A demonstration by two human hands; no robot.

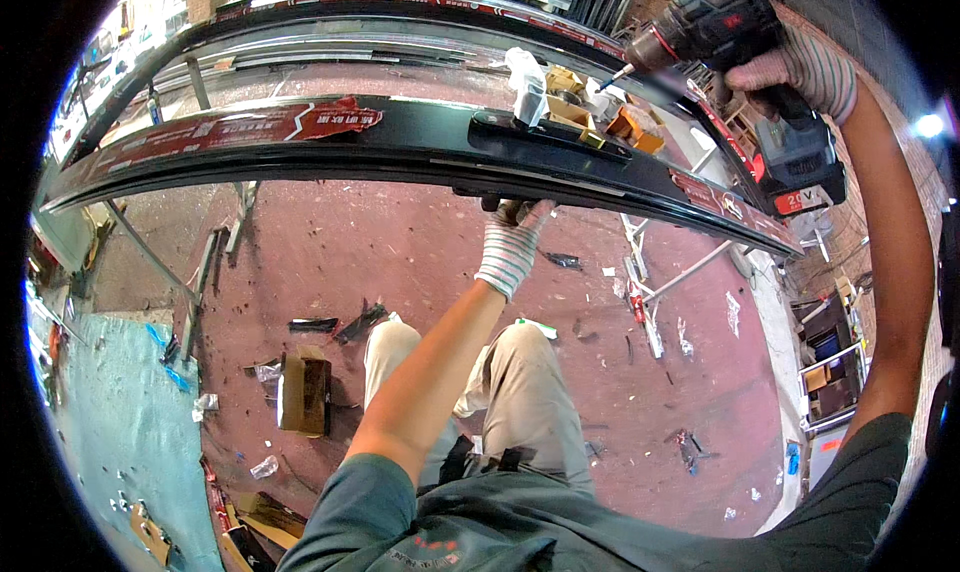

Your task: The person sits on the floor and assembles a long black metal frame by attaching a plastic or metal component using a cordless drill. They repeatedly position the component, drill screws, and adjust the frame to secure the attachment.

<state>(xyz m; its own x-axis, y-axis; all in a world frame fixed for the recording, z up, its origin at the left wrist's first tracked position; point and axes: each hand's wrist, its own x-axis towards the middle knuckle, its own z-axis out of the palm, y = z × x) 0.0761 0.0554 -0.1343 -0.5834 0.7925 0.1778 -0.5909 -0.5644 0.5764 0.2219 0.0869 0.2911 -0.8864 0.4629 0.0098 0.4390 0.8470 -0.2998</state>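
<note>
My right hand, in a striped glove, grips a black cordless drill at the upper right. The drill's bit points left and down, in the air above the black metal frame. On the frame's near bar sits a long black handle-like plate. My left hand, gloved too, reaches up to the underside of that bar below the plate. Its fingers are curled at a dark piece there, and the bar partly hides them. A crumpled white plastic bag rests at the plate.
Beyond the near bar stand open cardboard boxes with small parts. Metal stand legs hold the frame up. On the red floor lie an open carton, black scraps and plastic bits. A cart with bins is at the right.
</note>
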